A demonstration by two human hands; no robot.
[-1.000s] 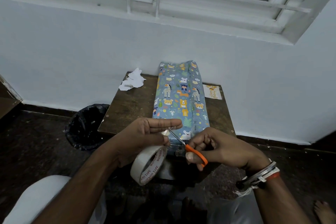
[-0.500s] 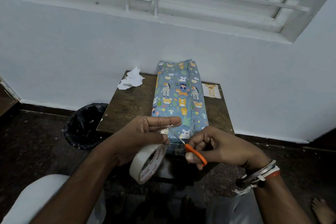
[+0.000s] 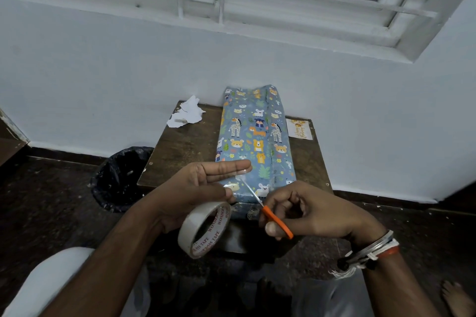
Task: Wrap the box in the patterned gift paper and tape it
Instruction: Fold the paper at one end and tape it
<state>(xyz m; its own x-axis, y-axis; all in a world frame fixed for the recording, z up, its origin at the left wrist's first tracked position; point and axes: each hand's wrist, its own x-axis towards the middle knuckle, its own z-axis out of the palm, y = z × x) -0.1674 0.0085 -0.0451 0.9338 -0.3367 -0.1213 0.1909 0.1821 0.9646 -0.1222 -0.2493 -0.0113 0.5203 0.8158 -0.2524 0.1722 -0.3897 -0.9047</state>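
Note:
A long box [image 3: 253, 141] covered in blue animal-print gift paper lies lengthwise on a small brown table [image 3: 185, 147]. In front of its near end, my left hand [image 3: 195, 188] holds a roll of clear tape [image 3: 206, 229], with a short strip of tape stretched between thumb and straight forefinger. My right hand [image 3: 309, 213] grips orange-handled scissors [image 3: 277, 221], whose blades reach up to that strip of tape.
Crumpled white paper [image 3: 186, 116] lies at the table's far left corner. A small printed card [image 3: 298, 128] sits right of the box. A black-lined bin [image 3: 121, 177] stands on the floor to the left. A white wall rises close behind.
The strip of tape between my left fingers has stretched out a little longer. Both hands stay in front of the box's near end.

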